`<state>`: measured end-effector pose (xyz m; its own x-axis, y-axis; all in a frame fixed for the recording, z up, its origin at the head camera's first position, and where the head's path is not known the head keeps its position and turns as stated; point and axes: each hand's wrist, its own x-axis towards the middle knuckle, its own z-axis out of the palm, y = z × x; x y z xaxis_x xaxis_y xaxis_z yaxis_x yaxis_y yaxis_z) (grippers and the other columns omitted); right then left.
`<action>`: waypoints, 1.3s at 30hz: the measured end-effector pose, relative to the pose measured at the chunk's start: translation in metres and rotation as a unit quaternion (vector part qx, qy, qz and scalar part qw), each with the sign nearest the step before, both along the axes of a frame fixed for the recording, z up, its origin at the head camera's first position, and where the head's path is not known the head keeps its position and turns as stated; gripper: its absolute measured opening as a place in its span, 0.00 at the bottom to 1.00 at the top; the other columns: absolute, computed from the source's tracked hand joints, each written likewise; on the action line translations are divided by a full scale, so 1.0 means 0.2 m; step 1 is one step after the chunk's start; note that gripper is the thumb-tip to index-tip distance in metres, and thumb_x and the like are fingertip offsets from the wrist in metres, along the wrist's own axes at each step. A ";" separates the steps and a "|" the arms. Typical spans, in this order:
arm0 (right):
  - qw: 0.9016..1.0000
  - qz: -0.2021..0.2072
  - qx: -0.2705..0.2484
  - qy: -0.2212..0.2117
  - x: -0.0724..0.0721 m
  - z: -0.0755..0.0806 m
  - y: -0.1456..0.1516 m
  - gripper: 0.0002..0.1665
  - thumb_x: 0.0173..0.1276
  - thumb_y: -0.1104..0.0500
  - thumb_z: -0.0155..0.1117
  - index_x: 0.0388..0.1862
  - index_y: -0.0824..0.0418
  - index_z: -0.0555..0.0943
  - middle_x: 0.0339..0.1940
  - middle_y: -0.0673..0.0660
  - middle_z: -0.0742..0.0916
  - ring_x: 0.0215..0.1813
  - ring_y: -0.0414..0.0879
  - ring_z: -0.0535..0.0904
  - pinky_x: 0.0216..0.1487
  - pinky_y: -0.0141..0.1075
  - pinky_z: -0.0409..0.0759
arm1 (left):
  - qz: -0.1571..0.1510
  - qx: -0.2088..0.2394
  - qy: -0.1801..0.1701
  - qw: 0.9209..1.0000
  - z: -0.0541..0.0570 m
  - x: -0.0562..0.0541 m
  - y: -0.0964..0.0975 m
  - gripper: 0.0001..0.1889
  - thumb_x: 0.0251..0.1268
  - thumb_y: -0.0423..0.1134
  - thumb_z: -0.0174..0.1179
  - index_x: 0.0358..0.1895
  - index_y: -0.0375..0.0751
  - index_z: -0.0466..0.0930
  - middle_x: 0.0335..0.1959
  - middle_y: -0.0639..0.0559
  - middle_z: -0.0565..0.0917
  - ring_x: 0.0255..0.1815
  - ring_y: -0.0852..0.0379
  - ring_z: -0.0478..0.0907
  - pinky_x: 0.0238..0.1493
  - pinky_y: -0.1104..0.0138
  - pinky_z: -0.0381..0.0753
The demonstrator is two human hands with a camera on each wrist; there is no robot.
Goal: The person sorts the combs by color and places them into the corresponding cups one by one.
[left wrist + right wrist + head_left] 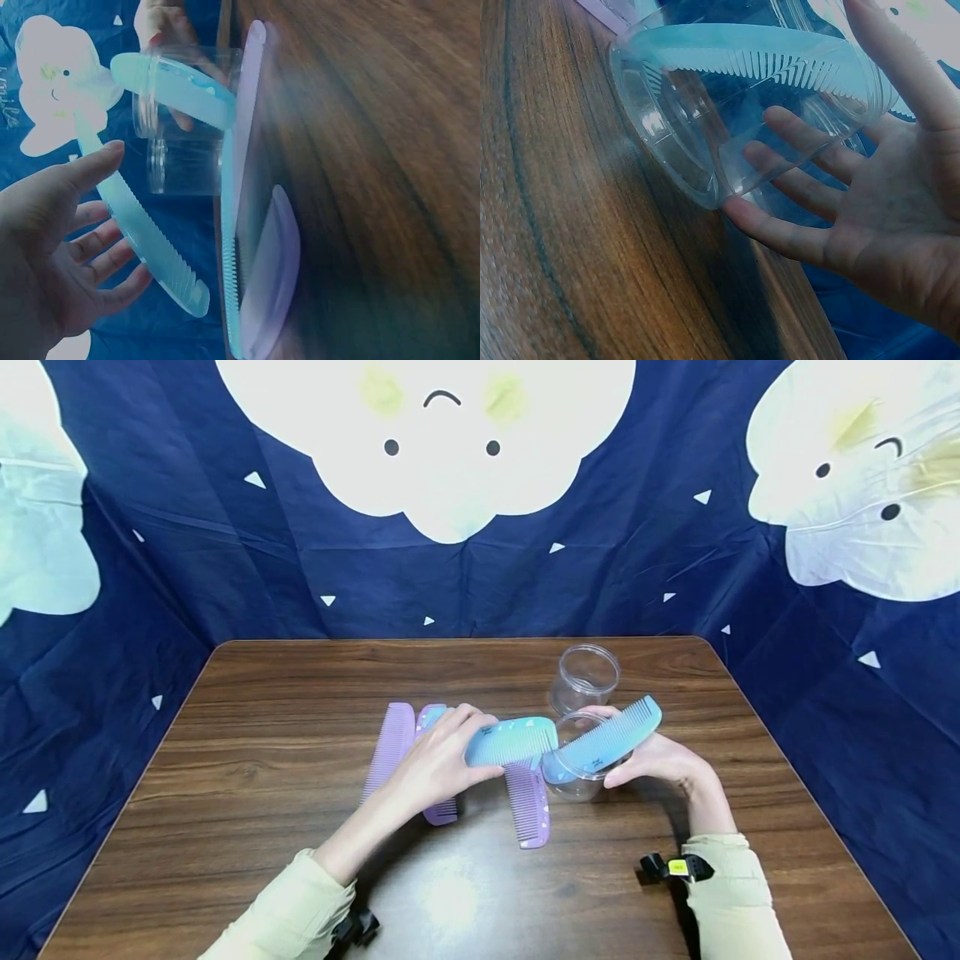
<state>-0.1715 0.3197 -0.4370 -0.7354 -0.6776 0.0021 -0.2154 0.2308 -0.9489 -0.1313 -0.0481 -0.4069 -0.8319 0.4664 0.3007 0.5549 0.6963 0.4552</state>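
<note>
My left hand [438, 756] pinches a light blue comb [517, 741] between thumb and fingers, its far end close to the jar's rim. A clear plastic jar [576, 791] is gripped in my right hand [660, 755], thumb and fingers around its side; the right wrist view shows the jar tilted with its base edge near the table. Inside it leans another blue comb [611, 740], its upper end sticking out past the rim. Below the left hand's comb lies a purple comb [531, 810]. Partly hidden under the left hand is another purple comb [442, 813].
A second clear jar [589, 670] stands upright behind the gripped one. Farther left, a long purple comb [392, 745] lies on the wooden table [285, 760]. Some blue shows beside the left hand's knuckles. A dark blue cloth [465, 585] with clouds hangs behind the table.
</note>
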 end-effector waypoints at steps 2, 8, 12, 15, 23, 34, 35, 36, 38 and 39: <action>1.000 -0.001 0.000 -0.002 0.00 0.00 0.00 0.61 0.52 0.69 0.81 0.81 0.52 0.59 0.79 0.66 0.69 0.77 0.53 0.69 0.70 0.28 0.71 | 0.004 0.008 -0.002 1.000 0.01 0.00 0.01 0.32 0.54 0.55 0.77 0.61 0.50 0.79 0.53 0.55 0.81 0.53 0.54 0.78 0.52 0.59 0.82; 1.000 0.000 -0.003 -0.006 0.00 0.00 0.00 0.60 0.52 0.70 0.80 0.81 0.53 0.59 0.78 0.64 0.70 0.77 0.51 0.69 0.70 0.29 0.71 | 0.021 0.034 -0.024 0.999 0.06 -0.01 0.06 0.31 0.55 0.55 0.76 0.62 0.51 0.78 0.57 0.54 0.80 0.56 0.54 0.77 0.55 0.59 0.81; 1.000 -0.006 0.000 -0.006 0.00 0.01 0.00 0.60 0.52 0.72 0.79 0.81 0.53 0.60 0.78 0.63 0.71 0.75 0.48 0.70 0.69 0.28 0.71 | 0.028 0.046 -0.035 0.998 0.10 -0.01 0.09 0.31 0.55 0.54 0.75 0.63 0.51 0.77 0.57 0.54 0.80 0.56 0.55 0.77 0.55 0.59 0.81; 1.000 -0.018 0.007 -0.006 0.01 0.01 0.00 0.60 0.51 0.70 0.80 0.81 0.53 0.60 0.78 0.62 0.71 0.74 0.45 0.71 0.69 0.27 0.72 | 0.029 0.051 -0.039 0.998 0.12 -0.01 0.12 0.32 0.55 0.54 0.76 0.63 0.51 0.77 0.58 0.55 0.80 0.56 0.55 0.77 0.54 0.60 0.81; 1.000 -0.021 0.003 -0.017 0.01 0.00 0.01 0.61 0.52 0.67 0.81 0.82 0.55 0.58 0.79 0.67 0.70 0.76 0.41 0.71 0.69 0.26 0.71 | 0.020 0.082 -0.034 0.996 0.17 -0.02 0.17 0.32 0.56 0.54 0.76 0.63 0.52 0.77 0.57 0.57 0.79 0.55 0.57 0.77 0.54 0.61 0.82; 1.000 -0.015 0.011 -0.013 0.01 0.01 0.00 0.61 0.53 0.69 0.80 0.82 0.51 0.58 0.79 0.64 0.70 0.75 0.43 0.70 0.69 0.29 0.72 | 0.024 0.147 -0.067 0.987 0.24 -0.02 0.29 0.32 0.54 0.57 0.76 0.62 0.56 0.77 0.54 0.62 0.78 0.53 0.60 0.77 0.51 0.65 0.81; 1.000 -0.017 0.013 -0.013 0.01 0.01 0.00 0.61 0.53 0.69 0.79 0.82 0.51 0.57 0.79 0.63 0.69 0.75 0.42 0.70 0.69 0.28 0.72 | 0.026 0.152 -0.070 0.986 0.25 -0.02 0.31 0.32 0.54 0.57 0.76 0.62 0.57 0.77 0.54 0.62 0.78 0.53 0.60 0.77 0.51 0.65 0.81; 1.000 -0.019 0.015 -0.014 0.01 0.01 0.00 0.61 0.54 0.69 0.79 0.82 0.52 0.57 0.79 0.63 0.69 0.75 0.41 0.71 0.68 0.28 0.72 | 0.027 0.156 -0.073 0.985 0.25 -0.02 0.32 0.32 0.54 0.58 0.76 0.62 0.57 0.77 0.54 0.62 0.78 0.53 0.59 0.78 0.51 0.64 0.81; 0.999 -0.026 0.020 -0.018 0.01 0.01 0.01 0.61 0.54 0.68 0.79 0.82 0.53 0.57 0.80 0.62 0.69 0.74 0.38 0.71 0.68 0.27 0.72 | 0.027 0.164 -0.076 0.983 0.26 -0.03 0.35 0.32 0.54 0.59 0.76 0.62 0.58 0.77 0.54 0.63 0.78 0.54 0.60 0.78 0.51 0.64 0.81; 0.999 -0.029 0.023 -0.021 0.01 0.01 0.01 0.61 0.54 0.67 0.80 0.83 0.53 0.57 0.80 0.61 0.69 0.73 0.36 0.71 0.68 0.27 0.72 | 0.028 0.167 -0.077 0.983 0.26 -0.03 0.36 0.32 0.54 0.59 0.76 0.62 0.59 0.77 0.55 0.63 0.78 0.54 0.60 0.78 0.51 0.64 0.81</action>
<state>-0.1688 0.3221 -0.4359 -0.7719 -0.6329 -0.0594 -0.1609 0.2850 -0.9449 -0.1369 0.0240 -0.3539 -0.9011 0.3159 0.2969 0.4263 0.5211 0.7394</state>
